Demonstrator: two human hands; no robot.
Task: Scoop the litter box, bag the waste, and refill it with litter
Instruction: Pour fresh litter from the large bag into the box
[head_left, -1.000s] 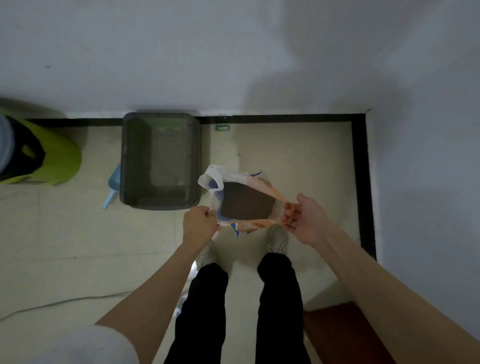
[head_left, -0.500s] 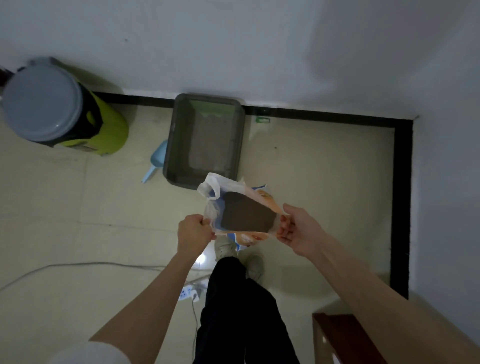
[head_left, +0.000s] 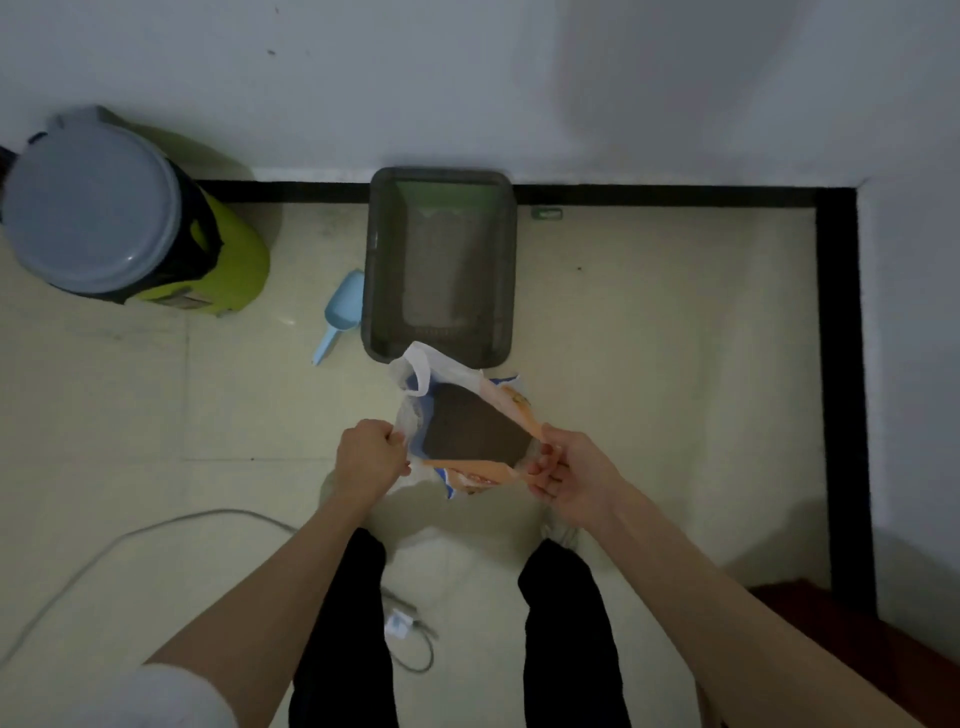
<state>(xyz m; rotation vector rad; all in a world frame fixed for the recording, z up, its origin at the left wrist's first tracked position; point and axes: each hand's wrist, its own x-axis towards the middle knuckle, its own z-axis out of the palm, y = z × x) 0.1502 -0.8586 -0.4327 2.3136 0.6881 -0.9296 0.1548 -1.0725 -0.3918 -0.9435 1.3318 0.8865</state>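
An open orange, blue and white litter bag (head_left: 470, 431), inside a thin white plastic bag, hangs between my hands with dark litter showing in its mouth. My left hand (head_left: 368, 458) grips its left edge and my right hand (head_left: 569, 477) pinches its right edge. Just beyond the bag a grey litter box (head_left: 441, 262) stands on the floor against the wall, holding a thin layer of litter. A light blue scoop (head_left: 340, 312) lies on the floor beside the box's left wall.
A yellow-green bin with a grey lid (head_left: 104, 208) stands at the left by the wall. A white cable (head_left: 156, 530) and a plug (head_left: 400, 623) lie on the tiled floor near my feet. A dark red-brown piece of furniture (head_left: 857, 623) sits at lower right.
The view has shifted, so the bin and litter box sit further right and lower in frame. Both hands still hold the bag open, now stretched a little wider; my legs have moved apart.
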